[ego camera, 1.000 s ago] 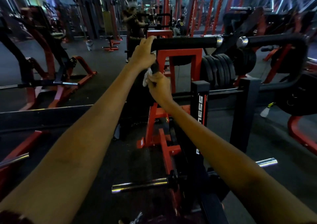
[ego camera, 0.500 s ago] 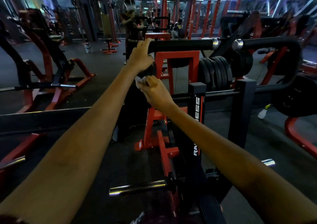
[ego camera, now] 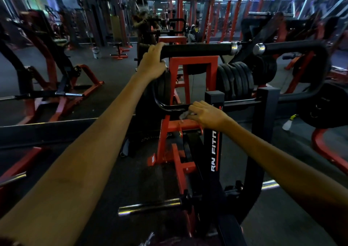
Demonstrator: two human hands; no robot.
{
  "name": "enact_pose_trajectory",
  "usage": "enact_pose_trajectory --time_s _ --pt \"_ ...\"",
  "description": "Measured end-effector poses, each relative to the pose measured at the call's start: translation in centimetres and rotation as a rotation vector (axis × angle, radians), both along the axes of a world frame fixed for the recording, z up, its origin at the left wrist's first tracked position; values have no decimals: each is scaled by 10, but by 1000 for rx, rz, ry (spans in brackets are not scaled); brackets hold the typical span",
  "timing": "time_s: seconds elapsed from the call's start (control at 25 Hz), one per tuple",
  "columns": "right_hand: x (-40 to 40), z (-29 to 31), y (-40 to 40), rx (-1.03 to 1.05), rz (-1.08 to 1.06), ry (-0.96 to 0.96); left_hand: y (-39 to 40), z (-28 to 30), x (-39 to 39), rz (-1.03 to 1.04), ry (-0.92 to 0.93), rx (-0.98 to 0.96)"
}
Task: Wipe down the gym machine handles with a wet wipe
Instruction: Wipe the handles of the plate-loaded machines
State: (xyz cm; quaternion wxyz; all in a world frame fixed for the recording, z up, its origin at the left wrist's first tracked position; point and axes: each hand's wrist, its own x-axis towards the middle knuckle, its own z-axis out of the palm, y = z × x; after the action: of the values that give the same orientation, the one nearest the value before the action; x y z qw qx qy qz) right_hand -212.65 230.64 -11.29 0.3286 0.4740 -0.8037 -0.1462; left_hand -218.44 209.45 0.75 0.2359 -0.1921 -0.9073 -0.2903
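My left hand [ego camera: 152,63] grips the left end of a black padded handle [ego camera: 197,50] that runs level across the machine, ending in a chrome cap. Lower down, my right hand [ego camera: 207,114] holds a crumpled white wet wipe [ego camera: 184,115] against the end of a thin curved black bar [ego camera: 169,107]. That bar bends down from under the padded handle, in front of the red frame [ego camera: 194,76]. A second black padded handle [ego camera: 293,47] reaches off to the right.
Black weight plates [ego camera: 235,80] hang right of the red frame. A black upright post [ego camera: 213,132] with white lettering stands under my right hand. Chrome pegs [ego camera: 150,206] stick out low in front. A spray bottle [ego camera: 289,123] lies on the floor at right. A mirror ahead shows a person.
My right hand has slid with the wipe down from just under the padded handle, along the curved bar to its lower end. My left hand has kept its grip on the handle.
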Motion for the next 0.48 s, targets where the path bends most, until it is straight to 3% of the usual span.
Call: enact_pose_trajectory --time_s 0.16,0.24,0.32,0.48 --pt "12 9 10 -434 -209 -13 2 -1 -2 41 1 -11" --pt "20 20 -14 -662 -422 -191 2 0 -1 50 -10 -21" --pt "30 15 -41 -787 -528 -491 1 0 -1 48 -9 -21" --pt "62 -35 -87 -1421 -149 -902 0 -1 -1 27 -2 -18"
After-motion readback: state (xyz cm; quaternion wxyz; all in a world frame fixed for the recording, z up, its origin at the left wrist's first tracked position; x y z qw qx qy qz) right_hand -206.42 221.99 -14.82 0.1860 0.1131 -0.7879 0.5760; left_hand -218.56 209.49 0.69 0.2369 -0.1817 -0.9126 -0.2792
